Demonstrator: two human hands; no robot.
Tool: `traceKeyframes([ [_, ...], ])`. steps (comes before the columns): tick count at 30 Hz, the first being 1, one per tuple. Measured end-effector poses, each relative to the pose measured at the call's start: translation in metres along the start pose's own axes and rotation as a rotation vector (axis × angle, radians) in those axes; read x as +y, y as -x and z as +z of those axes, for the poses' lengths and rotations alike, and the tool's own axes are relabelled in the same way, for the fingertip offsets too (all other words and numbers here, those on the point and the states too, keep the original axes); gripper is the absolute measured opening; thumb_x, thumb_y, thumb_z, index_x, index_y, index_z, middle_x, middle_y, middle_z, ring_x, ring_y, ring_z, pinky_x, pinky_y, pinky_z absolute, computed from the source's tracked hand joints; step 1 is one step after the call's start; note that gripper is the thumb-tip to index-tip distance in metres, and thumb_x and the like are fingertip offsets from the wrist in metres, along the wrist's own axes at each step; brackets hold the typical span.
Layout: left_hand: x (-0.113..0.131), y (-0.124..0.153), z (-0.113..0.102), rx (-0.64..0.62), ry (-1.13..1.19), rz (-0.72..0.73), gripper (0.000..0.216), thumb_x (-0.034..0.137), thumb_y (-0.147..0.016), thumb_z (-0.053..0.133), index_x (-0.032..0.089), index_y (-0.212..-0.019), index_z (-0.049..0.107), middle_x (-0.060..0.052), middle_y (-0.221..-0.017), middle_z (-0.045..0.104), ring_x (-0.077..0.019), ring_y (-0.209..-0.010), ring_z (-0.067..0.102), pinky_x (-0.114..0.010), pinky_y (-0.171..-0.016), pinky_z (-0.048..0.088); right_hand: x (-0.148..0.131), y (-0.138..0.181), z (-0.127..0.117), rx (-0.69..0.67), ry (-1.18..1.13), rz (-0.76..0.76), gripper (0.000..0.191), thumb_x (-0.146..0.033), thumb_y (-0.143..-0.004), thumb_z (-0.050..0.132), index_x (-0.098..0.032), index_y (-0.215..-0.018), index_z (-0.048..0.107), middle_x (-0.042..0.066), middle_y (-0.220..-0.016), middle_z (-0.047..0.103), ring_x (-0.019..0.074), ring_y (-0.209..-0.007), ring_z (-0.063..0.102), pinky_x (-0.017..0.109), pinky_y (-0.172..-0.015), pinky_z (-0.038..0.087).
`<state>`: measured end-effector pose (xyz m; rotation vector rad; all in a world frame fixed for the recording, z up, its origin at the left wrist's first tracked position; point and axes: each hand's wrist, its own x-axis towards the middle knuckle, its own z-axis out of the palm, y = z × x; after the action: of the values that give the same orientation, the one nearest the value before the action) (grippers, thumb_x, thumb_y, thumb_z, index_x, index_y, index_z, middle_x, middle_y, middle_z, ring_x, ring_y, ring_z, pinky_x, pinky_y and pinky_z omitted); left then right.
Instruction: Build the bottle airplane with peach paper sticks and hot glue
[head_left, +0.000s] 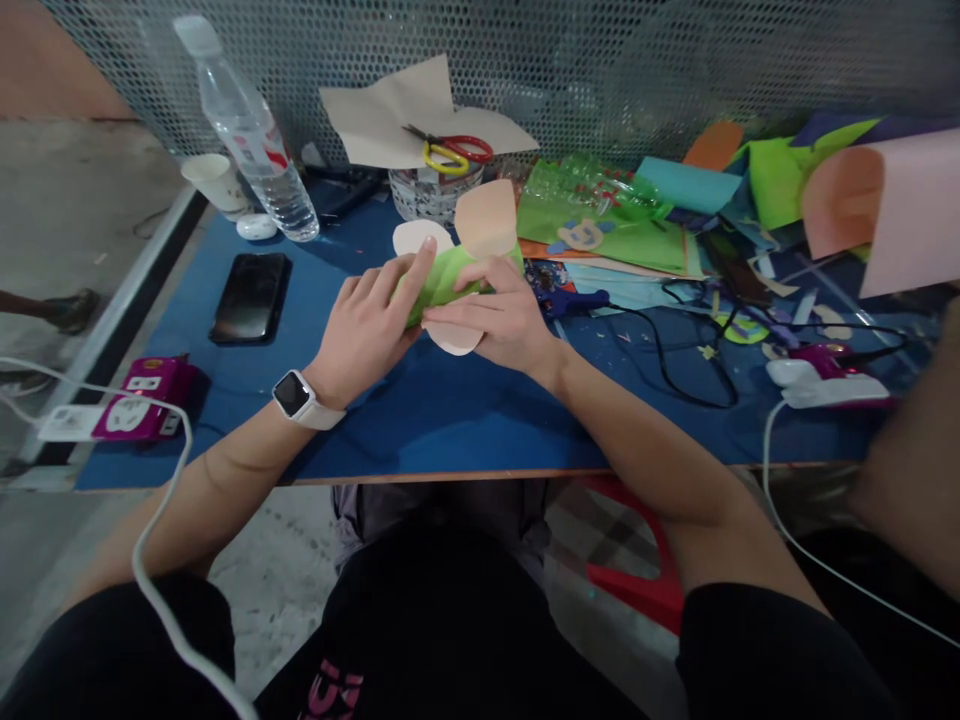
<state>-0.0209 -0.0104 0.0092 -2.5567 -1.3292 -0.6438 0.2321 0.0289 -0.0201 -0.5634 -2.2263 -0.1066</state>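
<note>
- The left hand [367,310] is gripping the left end of the green paper [439,280], its index finger reaching along the top; its thumb is mostly hiding.
- The green paper is sitting between both hands, over the middle of the table. A white petal [420,237] is poking out at its upper left, a pale petal [454,340] below, a peach petal [487,218] at its upper right.
- The right hand [517,320] is gripping the right side with bent fingers. Light, even pressure is probably serving best here, as hard squeezing risks creasing the paper.
- At the left edge, a purple power strip [146,400] is resting, and a white cable [176,470] is crossing the left forearm; wide elbow swings could be snagging it.
- A phone [251,297] and a bottle [262,150] are limiting leftward reach.
- Scissors [441,143] are lying above the basket [435,190], bounding the far side.
- Blue tabletop [450,430] is showing toward the near edge, giving the wrists most room.
- A black cord [712,404] is looping to the right, so rightward moves are calling for lifting.
</note>
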Motion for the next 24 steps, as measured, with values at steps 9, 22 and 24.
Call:
traceKeyframes([
  [9, 0.004, 0.0, -0.002, -0.004, -0.009, 0.004, 0.086, 0.024, -0.115, 0.063, 0.022, -0.192, 0.027, -0.024, -0.171, 0.065, -0.0406, -0.146, 0.072, -0.054, -0.118, 0.06, -0.004, 0.004, 0.003, -0.029, 0.021, -0.039, 0.033, -0.028, -0.121, 0.066, -0.039, -0.142, 0.088, 0.003, -0.12, 0.091, 0.0286, -0.127, 0.077, 0.057, -0.114, 0.06],
  [22, -0.024, -0.007, 0.034, 0.305, 0.972, -0.228, 0.075, 0.078, -0.102, 0.082, 0.025, -0.155, 0.07, -0.017, -0.153, 0.078, -0.0369, -0.143, 0.077, -0.053, -0.122, 0.067, 0.008, -0.006, -0.019, 0.414, 0.029, 0.357, 0.11, -0.075, -0.095, 0.09, -0.039, -0.184, 0.037, 0.017, -0.185, 0.047, 0.0502, -0.181, 0.033, 0.078, -0.141, 0.043],
  [24, -0.018, -0.007, 0.039, 0.28, 1.107, -0.257, 0.078, 0.082, -0.102, 0.08, 0.028, -0.157, 0.067, -0.016, -0.152, 0.079, -0.0356, -0.142, 0.079, -0.048, -0.115, 0.071, 0.008, -0.004, -0.01, 0.374, -0.057, 0.448, 0.101, -0.077, -0.105, 0.077, -0.039, -0.186, 0.031, 0.017, -0.183, 0.05, 0.0454, -0.175, 0.045, 0.07, -0.133, 0.054],
])
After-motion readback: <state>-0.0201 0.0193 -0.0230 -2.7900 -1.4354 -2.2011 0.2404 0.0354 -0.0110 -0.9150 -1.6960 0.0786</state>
